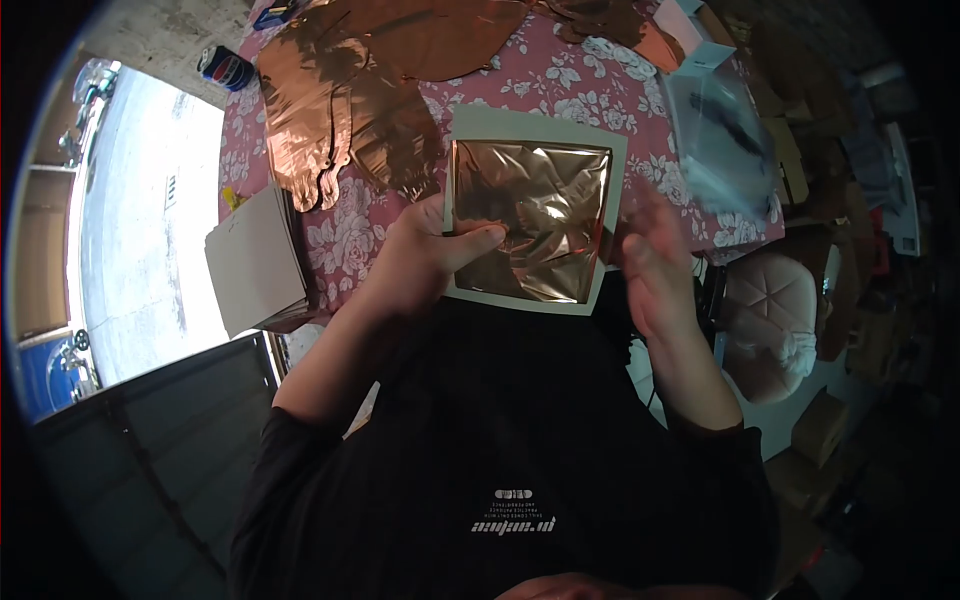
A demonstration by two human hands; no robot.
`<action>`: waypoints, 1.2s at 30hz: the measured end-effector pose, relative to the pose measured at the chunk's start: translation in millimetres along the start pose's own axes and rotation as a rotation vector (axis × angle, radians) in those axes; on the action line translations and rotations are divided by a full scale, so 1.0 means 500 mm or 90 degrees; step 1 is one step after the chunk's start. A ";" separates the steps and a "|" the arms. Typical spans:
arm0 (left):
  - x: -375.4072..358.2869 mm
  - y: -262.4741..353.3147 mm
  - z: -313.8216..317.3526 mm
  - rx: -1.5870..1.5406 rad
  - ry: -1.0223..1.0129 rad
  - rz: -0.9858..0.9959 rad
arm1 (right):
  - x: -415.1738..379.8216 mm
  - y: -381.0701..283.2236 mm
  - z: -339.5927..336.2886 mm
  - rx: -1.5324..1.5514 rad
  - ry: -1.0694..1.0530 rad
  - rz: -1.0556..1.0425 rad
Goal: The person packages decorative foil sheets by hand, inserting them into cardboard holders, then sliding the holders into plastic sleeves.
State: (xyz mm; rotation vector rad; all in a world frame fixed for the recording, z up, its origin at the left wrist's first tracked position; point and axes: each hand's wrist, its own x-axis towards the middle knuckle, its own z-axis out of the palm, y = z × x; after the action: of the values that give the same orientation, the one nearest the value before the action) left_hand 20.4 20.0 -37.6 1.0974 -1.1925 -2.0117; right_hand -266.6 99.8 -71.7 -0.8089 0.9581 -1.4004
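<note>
A square of folded, rose-gold foil (545,215) lies flat on a pale card (530,125), whose border shows around it. My left hand (425,250) grips the left edge of the card, its thumb pressed on top of the foil and its other fingers hidden underneath. Just off the card's right edge is my right hand (662,270), fingers and thumb apart and partly blurred by motion. Beyond the card, flat copper-coloured foil balloons (310,110) with crinkled surfaces are spread over the table.
The table has a pink floral cloth (350,240). A stack of pale cards (255,265) lies at its left edge, with a blue can (225,68) farther back. On the right are a clear plastic bag (725,150), a white box (692,35) and a cushioned seat (770,320).
</note>
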 end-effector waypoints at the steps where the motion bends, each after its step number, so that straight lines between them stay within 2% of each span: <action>1: 0.002 -0.004 0.007 0.004 -0.007 -0.003 | 0.007 0.012 -0.002 0.083 0.019 0.078; 2: 0.005 -0.014 0.014 -0.015 -0.012 0.016 | 0.012 0.013 -0.006 0.085 0.025 0.075; 4: 0.014 -0.030 0.018 -0.031 -0.017 0.034 | 0.020 0.016 -0.010 -0.048 -0.023 0.157; 5: 0.018 -0.037 0.017 -0.033 -0.031 0.015 | 0.017 0.011 0.002 -0.043 0.047 0.156; 7: 0.024 -0.036 0.017 -0.033 -0.048 -0.005 | 0.011 0.016 -0.005 -0.030 0.044 0.147; 10: 0.032 -0.029 0.016 -0.029 -0.077 -0.061 | -0.002 0.016 -0.013 -0.017 0.048 0.141; 12: 0.041 -0.041 0.019 -0.049 -0.008 -0.148 | -0.013 0.015 -0.018 -0.010 0.056 0.145; 15: 0.043 -0.024 0.044 -0.002 -0.051 -0.081 | -0.025 0.014 -0.039 -0.012 0.067 0.158; 18: 0.041 -0.016 0.079 -0.044 -0.042 -0.062 | -0.037 0.017 -0.063 0.082 0.063 0.162; 20: 0.053 -0.014 0.088 -0.032 -0.041 -0.077 | -0.041 0.005 -0.052 0.222 0.077 0.165; 22: 0.065 -0.009 0.097 -0.021 -0.039 -0.091 | -0.047 -0.001 -0.059 0.253 0.082 0.172; 24: 0.075 -0.001 0.106 0.061 -0.106 -0.098 | -0.066 0.000 -0.091 0.285 -0.009 0.205; 25: 0.081 -0.003 0.113 0.066 -0.110 -0.102 | -0.075 0.007 -0.106 0.190 0.033 0.222; 27: 0.097 -0.016 0.126 0.141 -0.152 -0.114 | -0.091 0.011 -0.115 0.198 0.064 0.192; 29: 0.113 -0.032 0.141 0.140 -0.156 -0.125 | -0.106 0.016 -0.114 0.204 0.151 0.154; 31: 0.142 -0.040 0.163 0.137 -0.168 -0.130 | -0.121 0.016 -0.129 0.202 0.184 0.130; 33: 0.176 -0.036 0.181 0.353 -0.219 0.011 | -0.139 0.008 -0.150 0.198 0.225 0.106; 34: 0.194 -0.025 0.199 0.359 -0.230 0.011 | -0.152 0.000 -0.164 0.202 0.234 0.098; 36: 0.248 0.006 0.246 0.388 -0.138 0.059 | -0.183 -0.024 -0.199 0.215 0.287 0.102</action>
State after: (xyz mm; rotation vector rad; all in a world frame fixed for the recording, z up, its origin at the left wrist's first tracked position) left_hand -148.5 -23.2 -46.8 1.0753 -2.0166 -1.7680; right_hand -355.9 198.8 -96.3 -0.1604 1.0586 -1.5784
